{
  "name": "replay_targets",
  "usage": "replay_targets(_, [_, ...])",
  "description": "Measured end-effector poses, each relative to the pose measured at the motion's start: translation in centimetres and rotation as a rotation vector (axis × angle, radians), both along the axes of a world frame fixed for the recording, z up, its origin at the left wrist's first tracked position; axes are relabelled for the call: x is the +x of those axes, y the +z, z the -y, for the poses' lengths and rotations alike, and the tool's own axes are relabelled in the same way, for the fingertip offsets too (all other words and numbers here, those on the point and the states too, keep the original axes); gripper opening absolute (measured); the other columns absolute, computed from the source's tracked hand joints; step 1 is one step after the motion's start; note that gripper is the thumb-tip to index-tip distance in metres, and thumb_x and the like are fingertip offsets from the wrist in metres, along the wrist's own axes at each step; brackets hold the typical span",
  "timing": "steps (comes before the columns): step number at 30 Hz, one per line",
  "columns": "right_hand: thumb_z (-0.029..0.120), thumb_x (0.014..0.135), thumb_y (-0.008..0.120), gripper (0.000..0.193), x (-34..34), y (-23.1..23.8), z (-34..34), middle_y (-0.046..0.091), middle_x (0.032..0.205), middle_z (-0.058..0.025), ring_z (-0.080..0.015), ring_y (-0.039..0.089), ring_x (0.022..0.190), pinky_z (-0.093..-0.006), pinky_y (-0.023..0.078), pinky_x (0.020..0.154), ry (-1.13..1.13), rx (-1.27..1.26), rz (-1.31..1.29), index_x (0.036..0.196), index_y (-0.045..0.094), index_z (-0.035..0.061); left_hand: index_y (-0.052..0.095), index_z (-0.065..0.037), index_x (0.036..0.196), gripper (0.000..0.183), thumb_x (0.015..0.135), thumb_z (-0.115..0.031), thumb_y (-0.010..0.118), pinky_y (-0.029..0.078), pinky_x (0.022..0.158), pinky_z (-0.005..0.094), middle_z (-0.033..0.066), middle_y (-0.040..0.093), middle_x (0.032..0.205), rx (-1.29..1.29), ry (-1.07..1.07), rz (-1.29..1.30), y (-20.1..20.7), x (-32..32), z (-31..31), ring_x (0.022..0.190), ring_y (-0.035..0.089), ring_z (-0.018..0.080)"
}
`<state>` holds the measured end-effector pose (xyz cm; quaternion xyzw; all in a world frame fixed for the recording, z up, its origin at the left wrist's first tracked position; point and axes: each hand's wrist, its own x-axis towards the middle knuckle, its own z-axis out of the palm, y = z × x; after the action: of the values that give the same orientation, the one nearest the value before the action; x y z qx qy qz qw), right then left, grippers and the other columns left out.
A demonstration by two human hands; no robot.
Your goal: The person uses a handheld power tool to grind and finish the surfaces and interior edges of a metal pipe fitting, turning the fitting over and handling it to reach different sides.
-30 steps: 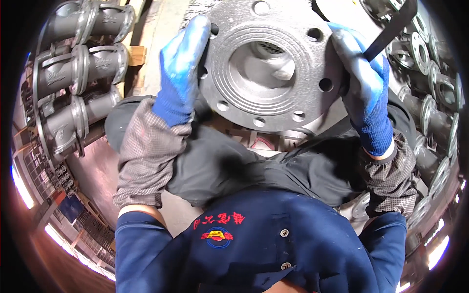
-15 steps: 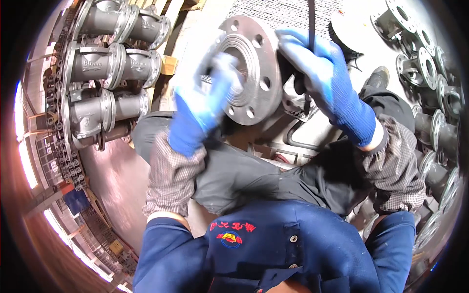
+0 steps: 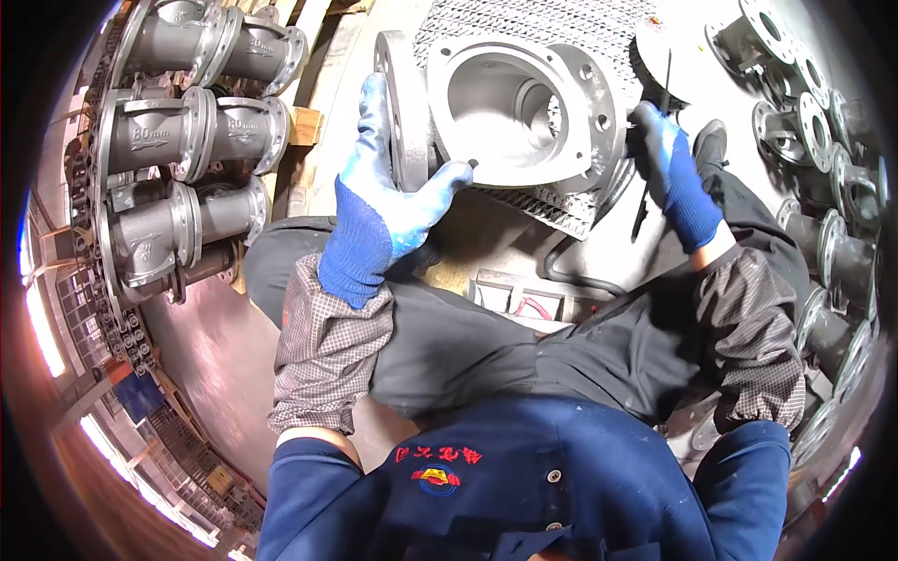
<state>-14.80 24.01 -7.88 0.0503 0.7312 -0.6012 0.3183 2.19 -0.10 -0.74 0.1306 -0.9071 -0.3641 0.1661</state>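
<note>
Holding a grey metal pipe part [image 3: 491, 112] at its left end, the left hand [image 3: 388, 206], in a blue glove, has its fingers along the outer face of the left flange [image 3: 402, 112] and its thumb on the other side, near the lower rim of the wide mouth. So this grip is closed on the flange. The pipe part is in front of the person, above the ridged worktop [image 3: 533, 23], and its mouth is turned up to the camera. The right hand [image 3: 678, 168], also gloved, is just beside the right flange [image 3: 599, 140]; its grip is closed around a thin dark bar [image 3: 667, 79], which stands out above and below the fist. Near this hand lies a round disc [image 3: 655, 51]. Below the worktop a black hose [image 3: 561, 271] is bending. On the left, similar pipe parts [image 3: 154, 136] are piled beside wooden planks [image 3: 307, 126]; others [image 3: 823, 234] stand at the right.
</note>
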Motion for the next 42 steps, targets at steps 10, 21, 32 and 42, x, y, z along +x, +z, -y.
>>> replay_targets(10, [0.025, 0.098, 0.038, 0.035, 1.9, -5.1, 1.5, 0.060, 0.111, -0.0110, -0.0179, 0.061, 0.095, -0.0304, 0.052, 0.081, 0.040, -0.294, 0.084, 0.122, 0.049, 0.0026, 0.039, 0.012, 0.131, 0.083, 0.063, -0.010, 0.082, 0.034, 0.104, 0.0320, 0.0250, 0.039, 0.139, -0.082, 0.020, -0.030, 0.8, -2.7, -0.2, 0.125, 0.044, 0.0247])
replay_targets(21, [0.001, 0.088, 0.049, 0.021, 4.0, -5.1, 0.2, 0.063, 0.088, -0.0136, -0.0200, 0.064, 0.076, -0.0298, 0.051, 0.067, 0.400, -0.059, -0.562, 0.106, 0.055, -0.0069, 0.029, 0.009, 0.139, 0.078, 0.076, -0.012, 0.071, 0.026, 0.109, 0.0375, 0.0190, 0.034, 0.143, 0.454, 0.025, 0.030, -0.1, 0.3, 1.6, 0.132, 0.034, 0.0266])
replay_targets(32, [0.019, 0.099, 0.039, 0.037, 2.9, -3.7, 4.3, 0.063, 0.108, -0.0115, -0.0145, 0.060, 0.094, -0.0273, 0.048, 0.082, 0.156, -0.308, -0.193, 0.127, 0.048, -0.0036, 0.047, 0.006, 0.127, 0.040, 0.100, -0.022, 0.041, 0.047, 0.088, 0.0275, 0.0117, 0.056, 0.118, 0.545, 0.222, -0.040, -3.3, 1.8, 4.5, 0.102, 0.056, 0.0147])
replay_targets(42, [0.022, 0.094, 0.048, 0.037, 1.1, -3.2, 6.2, 0.065, 0.091, -0.0138, -0.0227, 0.063, 0.080, -0.0306, 0.049, 0.074, 0.353, 0.067, -0.943, 0.115, 0.054, -0.0071, 0.054, 0.003, 0.112, 0.033, 0.102, -0.020, 0.032, 0.051, 0.074, 0.0249, 0.0098, 0.061, 0.100, 1.097, 0.412, -0.239, -0.5, 0.4, 1.7, 0.088, 0.063, 0.0154])
